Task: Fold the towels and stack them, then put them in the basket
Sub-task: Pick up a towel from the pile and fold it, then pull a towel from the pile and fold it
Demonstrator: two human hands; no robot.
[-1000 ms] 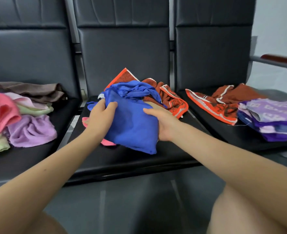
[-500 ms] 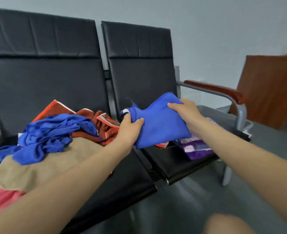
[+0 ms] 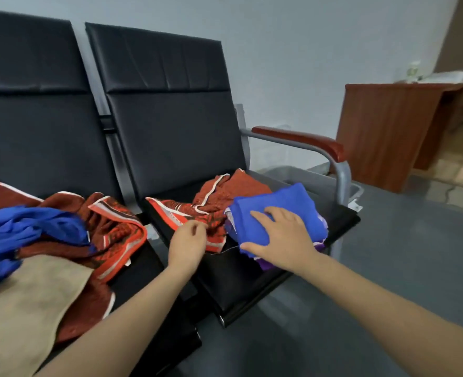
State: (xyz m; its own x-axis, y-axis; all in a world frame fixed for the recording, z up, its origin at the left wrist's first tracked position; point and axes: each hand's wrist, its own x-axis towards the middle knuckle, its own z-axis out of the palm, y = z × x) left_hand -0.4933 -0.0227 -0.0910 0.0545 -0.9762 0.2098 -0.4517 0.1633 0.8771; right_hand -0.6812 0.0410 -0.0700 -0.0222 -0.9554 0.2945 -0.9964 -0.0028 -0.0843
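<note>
Row of black padded chairs point(image 3: 170, 110) stands against a pale blue-grey wall point(image 3: 292, 50); seat backs upright, joined side by side, the rightmost one ending in a grey metal frame with a reddish-brown wooden armrest point(image 3: 298, 140). To the right, well apart from the chairs, a brown wooden desk point(image 3: 382, 131) stands with pale items on top, too blurred to identify. Floor point(image 3: 388, 268) near the chairs is dark grey and glossy; beyond the desk it changes to lighter tan tiles point(image 3: 458, 172).
</note>
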